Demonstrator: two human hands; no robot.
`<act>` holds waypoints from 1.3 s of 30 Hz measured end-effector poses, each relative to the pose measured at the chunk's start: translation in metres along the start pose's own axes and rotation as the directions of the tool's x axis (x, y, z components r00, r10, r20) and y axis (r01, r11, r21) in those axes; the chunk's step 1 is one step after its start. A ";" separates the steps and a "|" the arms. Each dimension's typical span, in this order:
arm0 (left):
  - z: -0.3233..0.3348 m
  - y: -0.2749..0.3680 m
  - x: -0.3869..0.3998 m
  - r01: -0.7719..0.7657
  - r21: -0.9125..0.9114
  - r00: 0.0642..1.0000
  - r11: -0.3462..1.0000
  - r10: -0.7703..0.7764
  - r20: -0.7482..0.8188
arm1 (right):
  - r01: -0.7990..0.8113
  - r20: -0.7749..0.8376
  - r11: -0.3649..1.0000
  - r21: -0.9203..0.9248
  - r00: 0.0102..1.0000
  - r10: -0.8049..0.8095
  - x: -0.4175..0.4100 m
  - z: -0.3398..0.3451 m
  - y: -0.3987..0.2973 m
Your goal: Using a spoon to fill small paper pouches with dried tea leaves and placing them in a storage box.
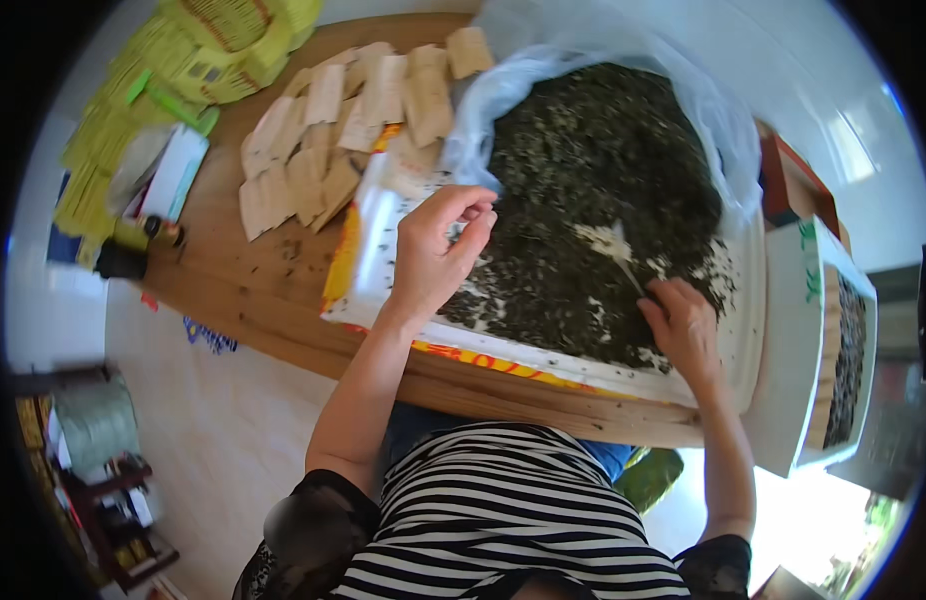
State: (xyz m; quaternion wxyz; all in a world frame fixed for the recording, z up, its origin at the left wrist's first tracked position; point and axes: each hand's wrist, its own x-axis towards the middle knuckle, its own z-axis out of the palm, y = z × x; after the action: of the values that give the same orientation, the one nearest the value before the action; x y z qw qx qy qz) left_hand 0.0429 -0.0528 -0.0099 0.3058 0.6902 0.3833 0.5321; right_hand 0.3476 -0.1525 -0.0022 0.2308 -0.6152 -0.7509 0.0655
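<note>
A heap of dark dried leaves, like loose tea (598, 150), spills from a clear plastic bag (474, 112) onto a white tray (538, 346). My left hand (444, 244) is raised over the tray's left part, thumb and fingertips close together; whether anything thin is between them I cannot tell. At the right of the heap, my right hand (680, 322) pinches the handle of a small spoon (629, 276). Pale material lies at the spoon's far end, over the leaves. Small brown paper packets (384, 90) lie in a loose pile beyond my left hand.
Yellow printed bags (230, 52), a green plastic tool (170, 105) and a small open box (174, 172) are at the far left of the wooden table (260, 292). A white foam box (793, 360) with packets stands at the right, before a red-brown box (797, 180).
</note>
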 end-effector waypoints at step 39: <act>0.019 -0.006 0.039 -0.171 0.222 0.979 0.960 0.141 0.144 | -0.182 -0.329 0.965 0.188 0.914 0.236 0.012 -0.005 0.013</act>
State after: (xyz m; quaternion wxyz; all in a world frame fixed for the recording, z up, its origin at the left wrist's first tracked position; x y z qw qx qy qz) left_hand 0.0658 -0.0167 -0.0003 0.2035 0.7818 0.3672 0.4609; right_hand 0.3598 -0.1386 0.0010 0.3984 -0.6744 -0.6205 0.0372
